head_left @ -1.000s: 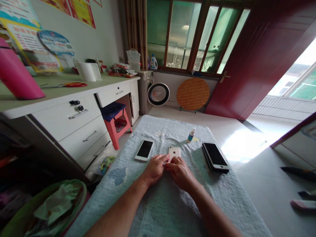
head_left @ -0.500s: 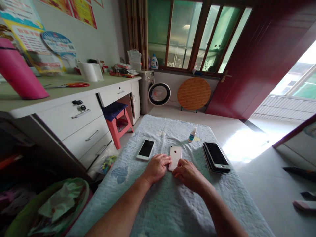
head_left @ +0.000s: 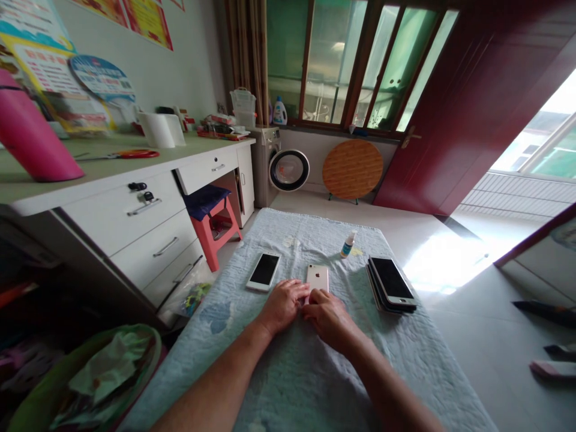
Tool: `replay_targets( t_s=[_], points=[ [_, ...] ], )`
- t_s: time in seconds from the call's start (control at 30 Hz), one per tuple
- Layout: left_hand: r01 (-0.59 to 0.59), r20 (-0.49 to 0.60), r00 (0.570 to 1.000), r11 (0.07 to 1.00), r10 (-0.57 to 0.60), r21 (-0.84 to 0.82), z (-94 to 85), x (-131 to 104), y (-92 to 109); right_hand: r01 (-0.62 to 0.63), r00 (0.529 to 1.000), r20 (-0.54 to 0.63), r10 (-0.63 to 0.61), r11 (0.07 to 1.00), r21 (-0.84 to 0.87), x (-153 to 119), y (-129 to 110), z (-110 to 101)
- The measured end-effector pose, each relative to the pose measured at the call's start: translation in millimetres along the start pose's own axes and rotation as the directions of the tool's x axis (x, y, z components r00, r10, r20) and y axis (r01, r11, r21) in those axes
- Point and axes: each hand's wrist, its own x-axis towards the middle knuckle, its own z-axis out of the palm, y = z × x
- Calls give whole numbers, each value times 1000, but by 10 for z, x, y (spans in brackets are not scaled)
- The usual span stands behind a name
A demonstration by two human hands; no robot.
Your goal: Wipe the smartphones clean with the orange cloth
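A light pink smartphone (head_left: 318, 277) lies back up on the cloth, its apple logo showing. My left hand (head_left: 287, 305) rests along its left edge, fingers bent over the side and holding it. Across its lower end is my right hand (head_left: 328, 315), with the fingers curled together in a pinch. Whatever those fingertips hold is hidden. To the left lies a white smartphone (head_left: 264, 271), dark screen up. At the right sits a stack of devices with a white-framed phone (head_left: 392, 281) on top. A small spray bottle (head_left: 348, 245) stands behind the pink phone.
A quilted light blue cloth (head_left: 288, 384) covers the work surface. Along the left runs a white desk (head_left: 148, 231) with drawers, and a pink stool (head_left: 216, 231) beside it. A green bin (head_left: 155, 354) stands low at the left. Beyond are a washing machine (head_left: 265, 174) and a round wooden tabletop (head_left: 353, 170).
My right hand has slid left across the phone's lower end, toward my left hand. My left hand stays at the phone's left edge. The view has shifted slightly.
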Motion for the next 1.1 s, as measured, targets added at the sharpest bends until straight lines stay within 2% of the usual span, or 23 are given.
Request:
replay_targets(
  t_s=[0.17, 0.33, 0.47, 0.53, 0.63, 0.7, 0.77, 0.87, 1.0, 1.1],
  points=[
    [2, -7, 1000, 1000, -2, -4, 25, 0, -22, 10, 999, 37, -12, 998, 61, -50, 115, -80],
    [-6, -28, 1000, 1000, 5, -14, 67, -3, -59, -36, 996, 88, 25, 992, 123, -150, 318, -217],
    [-17, -35, 999, 1000, 16, -19, 67, -3, -63, -77, 992, 107, 65, 990, 115, -188, 381, -257],
    [-13, -29, 1000, 1000, 12, -19, 54, -2, -53, -72, 996, 53, 66, 992, 102, -182, 352, -234],
    [-5, -7, 1000, 1000, 4, -15, 23, -2, -30, 12, 998, -69, -4, 993, 115, -134, 259, -140],
    [-8, -3, 1000, 1000, 7, -15, 5, -4, -16, 74, 992, -106, -61, 989, 126, -84, 216, -56],
    [-13, -10, 1000, 1000, 13, -18, -6, -5, -6, 85, 990, -126, -68, 987, 135, -30, 230, 19],
    [-17, -15, 1000, 1000, 17, -22, -5, -10, 0, 1, 982, -189, 23, 993, 122, 36, 355, 78],
    [-21, -16, 1000, 1000, 21, -16, 0, -26, 5, -145, 948, -274, 159, 987, 73, 78, 527, 60],
    [-35, -19, 999, 999, 35, -21, -15, -42, 8, -172, 941, -287, 182, 983, 57, 79, 543, 41]
  ],
)
